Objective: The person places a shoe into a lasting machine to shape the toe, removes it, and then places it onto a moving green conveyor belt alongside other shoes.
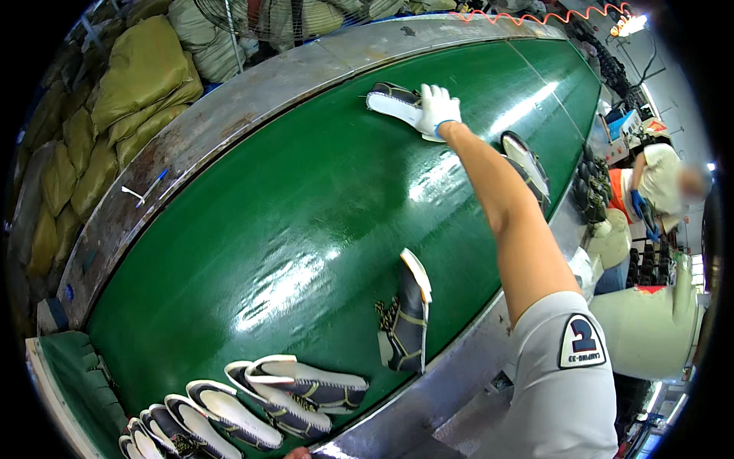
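Note:
My right arm reaches far across the green conveyor belt (229, 229). My right hand (439, 112), in a white glove, is closed on one end of a dark shoe (394, 104) lying on its side near the far edge, white bottom towards me. The fingers partly cover it. Of my left hand (297, 454), only a bit of bare skin shows at the lower edge; its fingers are hidden. Closer in, another dark shoe (409, 317) with patterned laces and yellow stitching lies on its side. Beyond my forearm rests a shoe (526, 164), partly covered by the arm.
Several dark shoes with pale bottoms (233, 413) lie in a row at the lower left. A metal rim (252, 73) borders the belt, with a blue pen (157, 186) on it. Yellow sacks (145, 73) are piled behind. At right, a person (656, 183) wearing blue gloves holds a dark object.

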Available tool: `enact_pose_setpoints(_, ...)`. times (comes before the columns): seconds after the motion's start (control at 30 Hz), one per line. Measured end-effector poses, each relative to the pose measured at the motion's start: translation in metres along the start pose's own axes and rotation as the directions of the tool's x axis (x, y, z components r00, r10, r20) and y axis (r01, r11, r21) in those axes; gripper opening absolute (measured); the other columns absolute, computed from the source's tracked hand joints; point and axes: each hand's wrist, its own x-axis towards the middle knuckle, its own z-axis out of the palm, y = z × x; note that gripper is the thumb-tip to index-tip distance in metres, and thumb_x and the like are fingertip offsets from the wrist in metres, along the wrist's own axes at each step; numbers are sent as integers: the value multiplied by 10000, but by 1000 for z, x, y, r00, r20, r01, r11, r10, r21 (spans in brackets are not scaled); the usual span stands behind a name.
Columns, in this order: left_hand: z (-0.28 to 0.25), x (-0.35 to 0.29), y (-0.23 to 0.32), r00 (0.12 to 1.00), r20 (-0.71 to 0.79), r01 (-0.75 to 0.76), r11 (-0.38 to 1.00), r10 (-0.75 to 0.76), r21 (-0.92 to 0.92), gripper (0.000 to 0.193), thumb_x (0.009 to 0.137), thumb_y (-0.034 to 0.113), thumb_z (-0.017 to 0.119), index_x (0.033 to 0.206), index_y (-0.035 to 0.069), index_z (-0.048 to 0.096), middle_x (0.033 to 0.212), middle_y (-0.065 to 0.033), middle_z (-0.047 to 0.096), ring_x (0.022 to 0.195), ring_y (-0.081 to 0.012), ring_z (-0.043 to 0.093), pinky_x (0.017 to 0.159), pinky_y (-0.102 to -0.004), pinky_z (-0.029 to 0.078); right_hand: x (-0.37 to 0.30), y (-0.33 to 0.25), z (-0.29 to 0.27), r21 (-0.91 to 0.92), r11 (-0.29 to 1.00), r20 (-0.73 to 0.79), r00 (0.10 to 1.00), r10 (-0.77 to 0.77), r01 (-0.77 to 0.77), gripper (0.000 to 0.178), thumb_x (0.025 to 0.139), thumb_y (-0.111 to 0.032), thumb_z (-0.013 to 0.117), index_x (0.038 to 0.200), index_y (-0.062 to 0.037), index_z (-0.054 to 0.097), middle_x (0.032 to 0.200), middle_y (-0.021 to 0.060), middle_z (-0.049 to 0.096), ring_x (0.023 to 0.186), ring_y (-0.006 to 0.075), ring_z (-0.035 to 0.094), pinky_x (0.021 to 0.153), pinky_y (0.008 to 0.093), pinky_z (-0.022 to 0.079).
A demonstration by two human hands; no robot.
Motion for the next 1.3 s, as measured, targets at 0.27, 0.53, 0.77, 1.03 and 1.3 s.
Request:
enact_pose_setpoints(0.27, 51, 16, 54, 980, 168, -99, 993, 108, -62, 296, 1009, 189, 602, 1187, -26, 702, 1025, -163, 754, 936, -186, 657, 884, -359, 516, 16, 25, 18, 288, 958, 296, 952, -82, -6, 682, 631, -389, 907, 1171, -23, 708, 1043, 217, 746, 928, 352, 739, 811, 436, 588)
enact_pose_setpoints(0.53, 33, 5, 205, 533, -116, -753, 533, 838, 385, 434, 828, 89, 772, 1228, -9, 635, 1210, -218, 660, 1105, -394, 662, 911, -447, 555, -191, -100, -105, 675, -255, 594, 715, -370, -693, 323, 845, -126, 788, 1094, 58, 693, 945, 110, 741, 806, 192, 718, 722, 333, 579)
enact_pose_setpoints(0.77, -15, -90, 185, 349, -136, -183, 209, 927, 961, 511, 860, 158, 612, 1279, -133, 577, 1389, -348, 512, 1339, -485, 479, 1115, -600, 369, -418, -264, -320, 311, -405, 477, 510, -716, -860, 317, 940, -198, 700, 1182, 6, 680, 1098, 104, 712, 991, 227, 691, 817, 370, 584)
enact_pose_setpoints(1.03, -136, -388, 82, 307, -59, -1, 62, 950, 998, 288, 766, 140, 637, 953, -78, 652, 1058, -271, 678, 1027, -421, 679, 943, -526, 526, -579, -288, -539, 418, -116, 31, 142, -989, -901, 836, 923, -670, 573, 1371, 35, 549, 1259, 164, 663, 1061, 280, 687, 840, 456, 594)
enact_pose_setpoints(1.3, -149, -581, -82, 413, -603, -201, 714, 682, 670, 413, 580, -54, 802, 961, -8, 649, 827, -178, 697, 734, -373, 696, 628, -422, 531, -759, -351, -576, 803, -595, -595, 17, -803, -40, 1290, 459, -406, 1015, 1491, 58, 395, 1486, 212, 476, 1385, 277, 459, 1158, 407, 366)
